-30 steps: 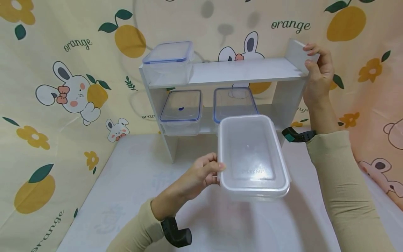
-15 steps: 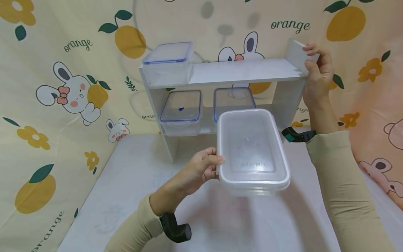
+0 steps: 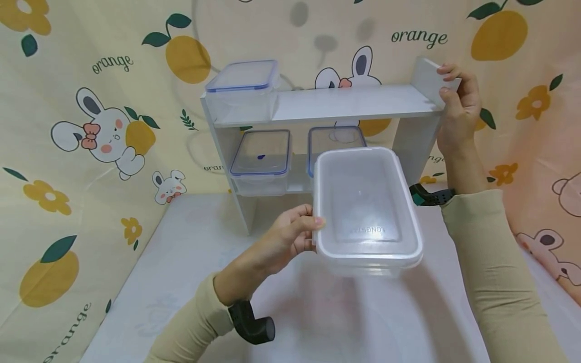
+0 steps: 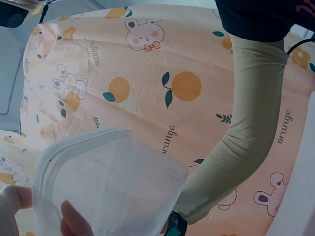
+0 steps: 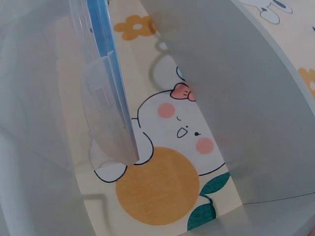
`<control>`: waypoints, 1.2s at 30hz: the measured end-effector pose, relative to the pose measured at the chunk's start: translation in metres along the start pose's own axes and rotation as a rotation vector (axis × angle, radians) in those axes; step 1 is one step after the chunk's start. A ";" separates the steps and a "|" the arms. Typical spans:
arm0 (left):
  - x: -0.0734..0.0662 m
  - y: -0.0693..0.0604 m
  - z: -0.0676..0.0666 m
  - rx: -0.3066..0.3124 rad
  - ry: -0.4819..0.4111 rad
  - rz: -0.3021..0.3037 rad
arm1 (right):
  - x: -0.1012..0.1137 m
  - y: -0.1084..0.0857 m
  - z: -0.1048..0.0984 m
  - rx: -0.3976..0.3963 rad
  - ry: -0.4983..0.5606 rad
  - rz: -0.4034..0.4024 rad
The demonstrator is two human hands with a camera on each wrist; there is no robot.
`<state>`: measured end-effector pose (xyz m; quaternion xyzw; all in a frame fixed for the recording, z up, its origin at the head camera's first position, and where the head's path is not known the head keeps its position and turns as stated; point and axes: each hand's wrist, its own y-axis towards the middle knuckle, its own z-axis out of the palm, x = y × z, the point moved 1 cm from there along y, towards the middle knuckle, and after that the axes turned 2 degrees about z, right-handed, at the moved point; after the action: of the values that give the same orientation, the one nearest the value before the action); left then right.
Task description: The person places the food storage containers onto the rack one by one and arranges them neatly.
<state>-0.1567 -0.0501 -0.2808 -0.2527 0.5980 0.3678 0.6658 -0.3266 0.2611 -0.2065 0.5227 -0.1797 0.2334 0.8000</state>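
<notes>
My left hand (image 3: 292, 231) grips the left edge of a clear lidded food container (image 3: 365, 201), thumb on the lid and fingers below. Held in the air before the shelf, the container tilts so its white-rimmed lid faces me. The left wrist view shows the container (image 4: 108, 182) from its side, with fingers (image 4: 74, 221) against it. Up at the right end of the white shelf (image 3: 345, 103), my right hand (image 3: 458, 111) holds the raised side panel (image 3: 428, 80) between thumb and fingers. The right hand itself is out of sight in the right wrist view.
A blue-rimmed container (image 3: 242, 91) stands at the left of the top board. On the middle board are two more, a left container (image 3: 260, 161) and a right container (image 3: 336, 138), the latter partly covered by the held one. Below lies the white tabletop (image 3: 190, 272).
My left hand has raised the food container slightly and moved it toward the shelf, covering more of the container behind. The right hand stays on the side panel.
</notes>
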 end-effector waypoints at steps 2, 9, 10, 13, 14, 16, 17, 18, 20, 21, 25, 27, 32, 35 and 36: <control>-0.002 0.001 0.000 -0.008 -0.003 0.003 | 0.000 0.000 0.000 0.002 -0.001 0.000; -0.010 0.005 0.000 -0.003 -0.005 0.006 | 0.001 0.001 0.000 0.010 0.020 0.009; -0.011 0.005 0.000 0.000 -0.008 0.006 | 0.001 0.001 0.000 0.010 0.024 0.008; -0.014 0.007 0.000 -0.002 -0.007 0.002 | 0.001 0.000 0.000 0.008 0.024 0.004; -0.014 0.007 0.000 -0.006 -0.006 0.000 | 0.001 0.000 0.000 0.007 0.024 0.003; -0.016 0.008 0.000 -0.017 -0.004 -0.003 | 0.001 0.000 0.000 0.005 0.018 0.003; -0.016 0.008 0.000 -0.020 -0.001 -0.004 | 0.001 0.000 0.000 0.004 0.016 0.005; -0.017 0.009 0.000 -0.022 0.000 -0.003 | 0.001 0.000 0.000 0.003 0.015 0.005; -0.018 0.010 -0.001 -0.025 0.002 0.000 | 0.001 -0.001 0.000 0.002 0.014 0.008; -0.019 0.010 -0.001 -0.025 0.003 0.002 | 0.001 -0.001 0.000 0.002 0.013 0.009; -0.023 0.011 -0.002 -0.033 0.011 0.012 | 0.001 -0.001 0.000 0.004 0.016 0.007; -0.025 0.012 -0.002 -0.039 0.013 0.016 | 0.001 0.000 0.000 0.006 0.018 0.006; -0.030 0.015 -0.003 -0.054 0.020 0.027 | 0.002 0.000 0.001 0.011 0.029 0.000; -0.033 0.016 -0.003 -0.058 0.014 0.038 | 0.001 0.000 0.001 0.013 0.036 -0.003; -0.033 0.016 -0.003 -0.058 0.009 0.041 | 0.001 0.000 0.001 0.014 0.037 -0.003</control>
<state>-0.1721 -0.0491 -0.2468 -0.2614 0.5951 0.3974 0.6477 -0.3255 0.2601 -0.2057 0.5243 -0.1624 0.2428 0.7999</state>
